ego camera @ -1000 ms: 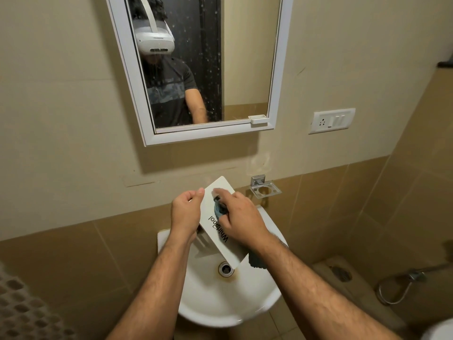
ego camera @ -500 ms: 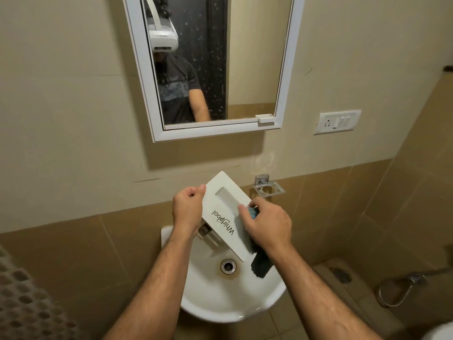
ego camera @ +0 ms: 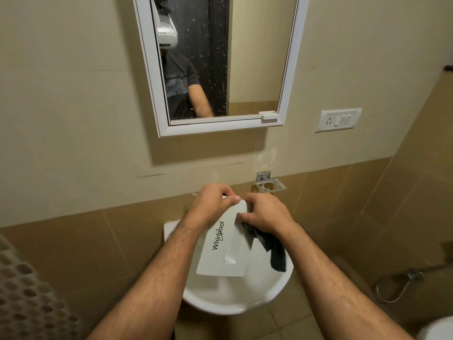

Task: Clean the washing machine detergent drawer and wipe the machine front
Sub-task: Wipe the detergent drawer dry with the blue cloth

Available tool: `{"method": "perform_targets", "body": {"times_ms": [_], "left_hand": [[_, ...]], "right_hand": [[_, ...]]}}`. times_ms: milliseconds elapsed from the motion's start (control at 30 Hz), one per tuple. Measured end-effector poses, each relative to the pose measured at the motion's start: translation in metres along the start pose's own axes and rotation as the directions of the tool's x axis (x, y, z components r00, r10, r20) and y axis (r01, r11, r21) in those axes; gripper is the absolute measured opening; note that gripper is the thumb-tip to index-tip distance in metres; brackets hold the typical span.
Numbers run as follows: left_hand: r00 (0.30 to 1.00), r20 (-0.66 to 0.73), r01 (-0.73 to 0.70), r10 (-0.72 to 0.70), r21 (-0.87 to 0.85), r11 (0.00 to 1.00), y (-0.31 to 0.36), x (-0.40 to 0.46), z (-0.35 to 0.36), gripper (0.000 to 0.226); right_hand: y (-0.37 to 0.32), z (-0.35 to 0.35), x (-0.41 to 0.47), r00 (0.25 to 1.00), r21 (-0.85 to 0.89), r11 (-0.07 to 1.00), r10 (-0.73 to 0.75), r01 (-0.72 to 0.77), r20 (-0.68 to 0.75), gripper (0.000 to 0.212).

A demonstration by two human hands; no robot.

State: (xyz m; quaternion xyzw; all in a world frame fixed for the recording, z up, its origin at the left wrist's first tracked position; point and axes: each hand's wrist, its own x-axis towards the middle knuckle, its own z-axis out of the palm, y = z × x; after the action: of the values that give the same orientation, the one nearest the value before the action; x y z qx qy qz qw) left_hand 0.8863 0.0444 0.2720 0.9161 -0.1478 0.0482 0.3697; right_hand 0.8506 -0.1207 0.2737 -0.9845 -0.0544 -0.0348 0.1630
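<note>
Over the sink [ego camera: 267, 298], my left hand [ego camera: 210, 207] grips the drawer [ego camera: 228, 244]; my right hand [ego camera: 266, 214] clutches the cloth [ego camera: 274, 251] against it.

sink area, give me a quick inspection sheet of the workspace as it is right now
surface: white ceramic washbasin, wall-mounted, held things above the bowl
job's things: white plastic Whirlpool detergent drawer held tilted over the basin; dark cloth hanging at its right edge
clutter: nothing seen
hands: left hand grips the drawer's far end; right hand holds the cloth against the drawer
cables: nothing seen
surroundings: white-framed mirror, white switch plate, chrome wall holder, chrome hose low right
</note>
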Motion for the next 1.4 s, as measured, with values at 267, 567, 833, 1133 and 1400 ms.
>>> {"method": "perform_targets", "body": {"times_ms": [267,567,833,1133,1400], "left_hand": [[0.998,-0.056,0.025,-0.026,-0.011,1.000,-0.001,0.000,-0.008,0.009],[0.845,-0.375,0.255,-0.381,-0.344,0.904,-0.053,-0.034,-0.016,0.034],[0.642,0.483,0.667,-0.596,-0.735,0.122,-0.051,-0.056,0.020,0.069],[0.760,0.448,0.548,-0.470,-0.831,0.094,-0.020,-0.046,0.061,0.026],[0.754,0.364,0.491,-0.546,-0.866,0.100,-0.016,-0.071,0.094,0.024]], "right_hand": [[-0.010,0.029,0.005,0.970,0.177,0.978,0.141,-0.106,-0.197,0.023],[0.020,0.065,-0.007,0.924,0.655,0.730,0.360,-0.194,-0.128,0.018],[0.042,0.081,-0.011,0.955,0.899,0.424,0.296,-0.110,-0.022,0.014],[0.098,0.055,-0.001,0.983,0.873,0.464,0.165,-0.148,0.078,0.047],[0.148,0.017,0.025,0.906,0.978,-0.099,0.370,-0.181,0.205,0.008]]}}
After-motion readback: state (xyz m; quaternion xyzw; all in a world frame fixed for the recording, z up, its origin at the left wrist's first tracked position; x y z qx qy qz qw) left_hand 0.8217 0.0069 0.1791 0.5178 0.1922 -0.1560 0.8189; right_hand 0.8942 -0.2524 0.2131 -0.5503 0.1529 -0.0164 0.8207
